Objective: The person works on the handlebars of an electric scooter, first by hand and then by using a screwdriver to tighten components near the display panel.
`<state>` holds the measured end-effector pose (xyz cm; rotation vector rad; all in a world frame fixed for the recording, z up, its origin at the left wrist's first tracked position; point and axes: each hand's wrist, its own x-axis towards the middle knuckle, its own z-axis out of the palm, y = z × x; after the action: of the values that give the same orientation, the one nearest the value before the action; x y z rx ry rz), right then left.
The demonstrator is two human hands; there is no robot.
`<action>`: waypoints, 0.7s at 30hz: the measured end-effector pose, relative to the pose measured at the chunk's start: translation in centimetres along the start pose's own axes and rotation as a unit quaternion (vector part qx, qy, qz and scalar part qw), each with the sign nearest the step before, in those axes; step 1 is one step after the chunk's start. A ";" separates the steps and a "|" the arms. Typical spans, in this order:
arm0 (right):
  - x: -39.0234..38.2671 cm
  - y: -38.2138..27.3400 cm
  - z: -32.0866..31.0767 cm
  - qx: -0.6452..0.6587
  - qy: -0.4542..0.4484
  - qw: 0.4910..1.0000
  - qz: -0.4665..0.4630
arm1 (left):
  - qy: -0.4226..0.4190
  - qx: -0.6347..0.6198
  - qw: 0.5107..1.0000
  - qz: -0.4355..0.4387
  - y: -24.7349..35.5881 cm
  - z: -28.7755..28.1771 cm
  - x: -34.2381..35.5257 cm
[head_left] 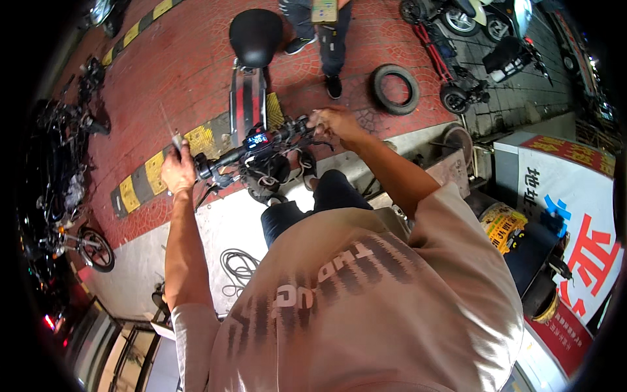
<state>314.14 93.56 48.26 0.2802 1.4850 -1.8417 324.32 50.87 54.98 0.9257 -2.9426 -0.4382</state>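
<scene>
My left hand (178, 171) grips a thin long-shafted tool (177, 140), like a screwdriver, beside the left end of an electric scooter's black handlebar (228, 159). My right hand (338, 125) has its fingers curled at the handlebar's right end; exactly what they press on is hard to make out. A lit display (257, 140) sits at the bar's middle, with cables hanging below it. The scooter's black saddle (255, 34) and red-striped deck (247, 98) extend away from me.
A person (332, 52) stands beyond the scooter holding something. A loose tyre (394, 89) lies on red paving. Parked bikes (91, 248) line the left, other scooters (450, 91) the upper right. Yellow-black ramps (134, 196), a coiled cable (236, 268) and a signboard (562, 196) surround me.
</scene>
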 end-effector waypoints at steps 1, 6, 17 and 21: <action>-0.1 0.6 -0.4 0.072 0.045 0.996 0.033 | 0.006 0.028 1.000 0.011 0.2 0.0 0.0; -0.6 3.5 -0.8 0.192 0.048 0.980 0.011 | -0.008 0.015 1.000 0.001 0.2 -0.1 0.0; 0.6 5.5 -1.4 0.234 0.078 0.969 -0.009 | 0.003 0.020 1.000 0.006 -0.2 0.3 -0.1; -0.2 4.5 -0.8 0.221 0.056 0.973 -0.037 | 0.015 0.003 1.000 0.009 0.4 0.0 -0.3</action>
<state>317.04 94.12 44.76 0.5550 1.1527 -2.2382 324.37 51.37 55.15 0.8974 -2.9241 -0.4127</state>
